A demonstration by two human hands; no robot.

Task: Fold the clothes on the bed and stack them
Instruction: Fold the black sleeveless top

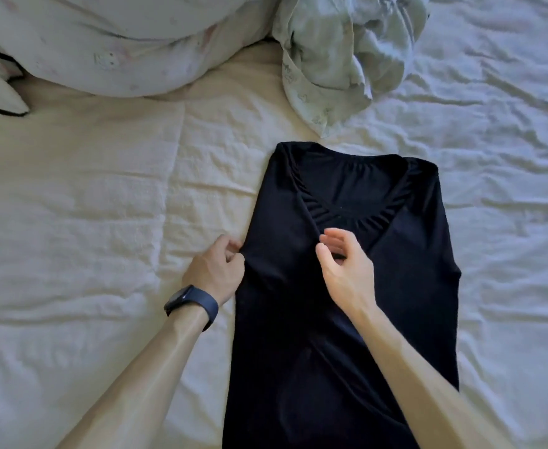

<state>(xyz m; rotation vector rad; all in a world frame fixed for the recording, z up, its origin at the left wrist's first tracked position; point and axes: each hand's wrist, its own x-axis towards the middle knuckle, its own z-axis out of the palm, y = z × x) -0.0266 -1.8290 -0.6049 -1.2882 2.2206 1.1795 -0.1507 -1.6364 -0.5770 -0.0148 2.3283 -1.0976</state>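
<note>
At the left edge of the black top (282, 335) the left hand (216, 268) pinched cloth, while the right hand (344, 265) hovered mid-chest, grip unclear.

- One view only: head-worn, wide-angle.
- Faces forward and steeply down onto the bed (104, 196), almost top-down.
- Close range: both forearms enter from the bottom edge, and the left hand (216, 270) and right hand (344, 264) land near mid-frame.
- The black top (347, 319) sits centre-right and runs off the bottom edge. The top-left edge cuts the bunched duvet (110, 43).
</note>
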